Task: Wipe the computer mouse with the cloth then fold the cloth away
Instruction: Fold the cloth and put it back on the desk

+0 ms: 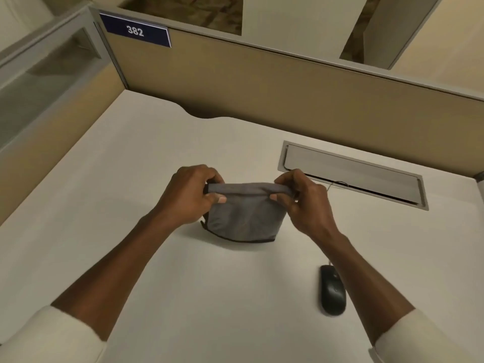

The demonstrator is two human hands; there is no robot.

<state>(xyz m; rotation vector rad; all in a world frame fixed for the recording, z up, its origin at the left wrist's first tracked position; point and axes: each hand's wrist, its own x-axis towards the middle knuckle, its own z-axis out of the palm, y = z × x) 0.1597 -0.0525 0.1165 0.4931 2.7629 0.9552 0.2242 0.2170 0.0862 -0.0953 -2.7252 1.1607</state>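
Observation:
A grey cloth (245, 218) with a dark hem hangs doubled over above the middle of the white desk (131, 179). My left hand (188, 197) pinches its upper left corner and my right hand (303, 203) pinches its upper right corner, so the top fold is stretched between them. The cloth's lower edge rests on or just above the desk. A black computer mouse (332, 289) lies on the desk to the lower right, under my right forearm, with a thin cable running away from it.
A grey cable hatch (353, 174) is set into the desk behind my right hand. Tan cubicle partitions (288, 95) close the far and left sides, with a blue sign reading 382 (135, 30) at the corner.

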